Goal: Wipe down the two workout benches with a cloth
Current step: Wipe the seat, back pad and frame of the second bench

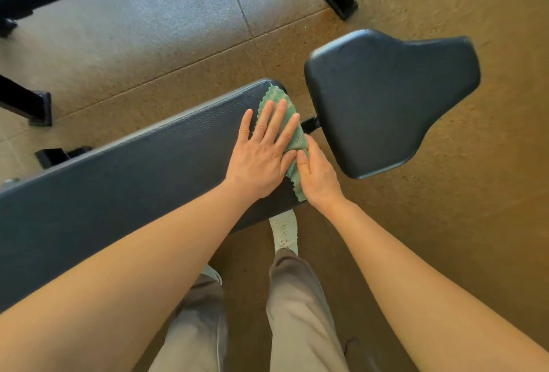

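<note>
The green cloth (277, 98) is spread at the right-hand end of the long bench pad (118, 181), just beside the gap before the separate seat pad (386, 98). It is pressed flat under the left hand (261, 152), whose fingers lie straight. Its near edge, draped at the pad's end corner, appears to be pinched by the right hand (319, 177). The cloth is judged light, thin and limp, liable to bunch; it is best controlled by flat pressure from above, with one edge gripped. The padded surface is judged smooth and firm. No containers are seen.
</note>
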